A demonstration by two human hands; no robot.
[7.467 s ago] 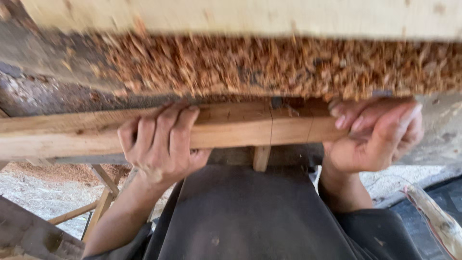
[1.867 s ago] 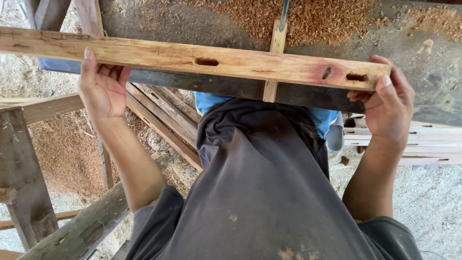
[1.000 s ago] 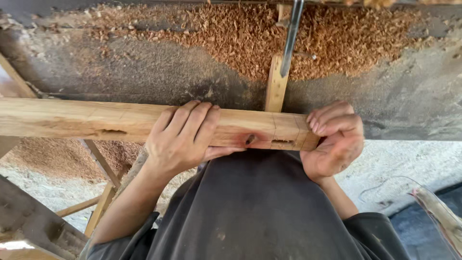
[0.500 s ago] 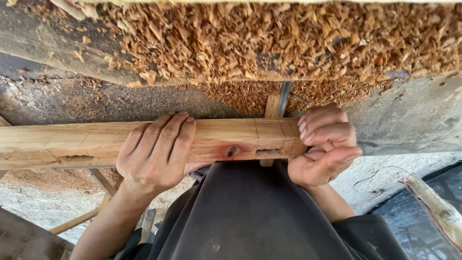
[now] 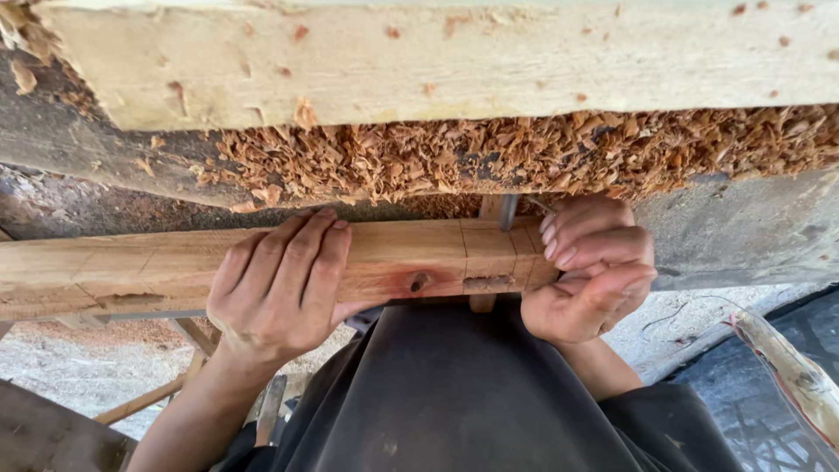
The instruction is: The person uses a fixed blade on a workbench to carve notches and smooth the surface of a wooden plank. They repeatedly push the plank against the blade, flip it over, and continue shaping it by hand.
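A long reddish wooden bar (image 5: 411, 258) lies across the view, with a knot and a slot near its right end. My left hand (image 5: 280, 284) wraps over the bar's middle, fingers on top. My right hand (image 5: 590, 275) grips the bar's right end, fingers curled around it. Behind that end, a narrow wooden strip and a thin metal piece (image 5: 507, 210) stand upright against the bar. My dark trousers (image 5: 454, 402) fill the lower middle.
A thick pale timber beam (image 5: 437, 61) spans the top, with a heap of wood shavings (image 5: 524, 157) under it on a grey surface (image 5: 752, 236). Wooden frame pieces (image 5: 140, 402) and sawdust lie lower left; a pale stick (image 5: 786, 367) lies at lower right.
My view has moved closer to the pale beam and the shavings. Both hands stay on the bar, which sits slightly lower in view than half a second ago.
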